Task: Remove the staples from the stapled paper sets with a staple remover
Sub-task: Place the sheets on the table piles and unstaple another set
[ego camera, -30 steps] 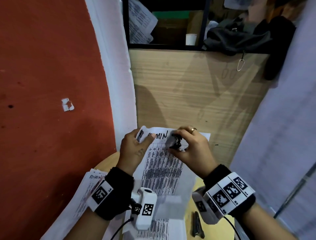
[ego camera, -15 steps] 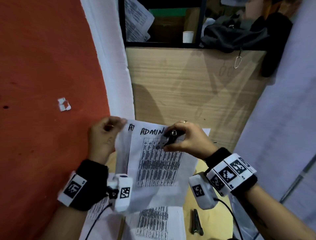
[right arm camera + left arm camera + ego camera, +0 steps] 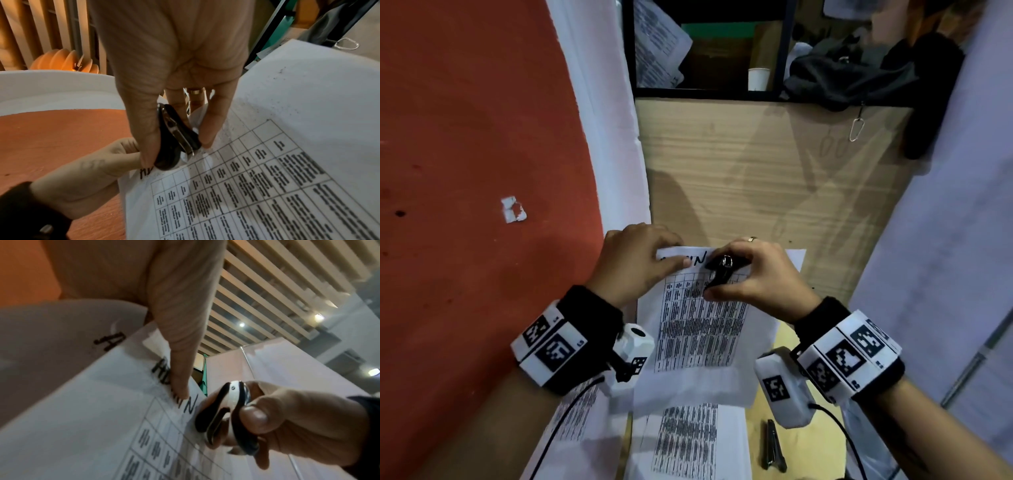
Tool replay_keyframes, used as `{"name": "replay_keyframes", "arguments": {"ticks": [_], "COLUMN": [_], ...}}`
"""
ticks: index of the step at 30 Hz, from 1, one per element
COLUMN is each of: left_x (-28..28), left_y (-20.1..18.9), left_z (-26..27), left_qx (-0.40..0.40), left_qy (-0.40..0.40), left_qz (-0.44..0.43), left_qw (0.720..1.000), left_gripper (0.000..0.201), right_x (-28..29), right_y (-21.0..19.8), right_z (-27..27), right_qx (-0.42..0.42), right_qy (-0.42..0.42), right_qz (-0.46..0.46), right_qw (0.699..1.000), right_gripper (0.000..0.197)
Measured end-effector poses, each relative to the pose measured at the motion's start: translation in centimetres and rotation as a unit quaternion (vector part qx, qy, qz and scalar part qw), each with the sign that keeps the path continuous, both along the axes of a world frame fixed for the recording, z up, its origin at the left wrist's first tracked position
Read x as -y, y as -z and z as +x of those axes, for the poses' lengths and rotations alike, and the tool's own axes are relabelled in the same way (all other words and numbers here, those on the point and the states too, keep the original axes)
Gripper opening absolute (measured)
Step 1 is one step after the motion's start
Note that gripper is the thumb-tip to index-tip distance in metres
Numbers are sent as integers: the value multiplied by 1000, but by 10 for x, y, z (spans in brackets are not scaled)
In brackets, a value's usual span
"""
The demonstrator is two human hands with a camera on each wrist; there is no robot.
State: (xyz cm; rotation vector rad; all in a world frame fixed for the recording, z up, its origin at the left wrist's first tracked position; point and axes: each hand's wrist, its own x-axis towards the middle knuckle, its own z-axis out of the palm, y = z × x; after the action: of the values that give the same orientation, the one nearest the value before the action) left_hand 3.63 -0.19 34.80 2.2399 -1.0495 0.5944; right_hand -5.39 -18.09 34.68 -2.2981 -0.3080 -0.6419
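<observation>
The left hand pinches the top left corner of the stapled paper set, thumb laid over the handwritten heading, holding the sheets raised above the wooden table. Just beside it, the right hand grips the black staple remover between thumb and fingers, its tip on the top edge of the page (no staple can be made out). More printed sheets lie below. A red wall stands close on the left; bare wood stays open ahead.
</observation>
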Motion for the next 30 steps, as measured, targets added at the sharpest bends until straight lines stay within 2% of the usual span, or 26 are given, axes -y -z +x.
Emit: {"name": "replay_keyframes", "arguments": {"ticks": [2,7,11,13,16,18,27,30], "left_x": [-1,1,2,4,5,5,8,7], "left_y": [2,4,4,3,0,-1,-3,-4], "left_z": [2,3,2,-1,-4,-6,-9,-10], "left_qx": [-46,-86,-103,-112,-139,-156,-187,-199], "left_qy": [42,84,104,116,119,130,156,159], "left_qz": [-35,-70,-93,-101,-119,-128,-136,-129], "left_qw": [997,990,985,982,976,971,960,958], "left_gripper": [50,44,44,40,18,12,5,10], "right_x": [1,4,0,-3,-7,-7,-7,-7], "right_y": [-1,6,17,20,20,19,14,14], "right_z": [-2,-3,1,1,0,-1,-4,-4], "right_qx": [5,32,175,218,233,239,259,264], "right_qy": [-3,13,34,24,0,-9,-21,-19], "right_qz": [0,-15,-11,-33,-45,-52,-88,-97], "right_qw": [1000,999,984,975,971,970,961,959], "right_gripper": [36,38,40,40,41,41,36,36]}}
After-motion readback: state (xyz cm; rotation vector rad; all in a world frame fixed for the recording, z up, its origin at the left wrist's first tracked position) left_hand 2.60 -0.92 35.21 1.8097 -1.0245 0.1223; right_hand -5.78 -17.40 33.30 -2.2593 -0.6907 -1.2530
